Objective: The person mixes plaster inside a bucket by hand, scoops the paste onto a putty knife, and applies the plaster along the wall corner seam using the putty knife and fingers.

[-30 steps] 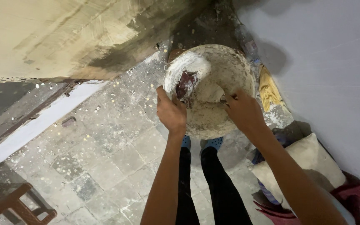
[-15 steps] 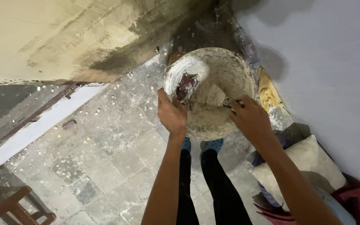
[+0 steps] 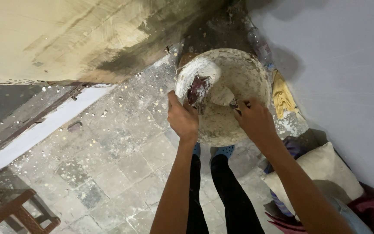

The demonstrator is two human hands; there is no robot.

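Note:
A round, plaster-caked bucket stands on the floor in front of my feet. My left hand grips a putty-coated flat board with a dark red patch at the bucket's left rim. My right hand is closed on the handle of a putty knife, whose pale blade lies inside the bucket against the putty. My dark trousers and blue shoes show below the bucket.
The stone-tiled floor is speckled with plaster. A stained beige wall is at the upper left, a pale blue wall at the right. A yellow rag, a sack and a plastic bottle lie by the right wall. A wooden stool is bottom left.
My right hand has slid down and right along the bucket, bringing the putty knife's blade into view inside it. My left hand has stayed at the left rim.

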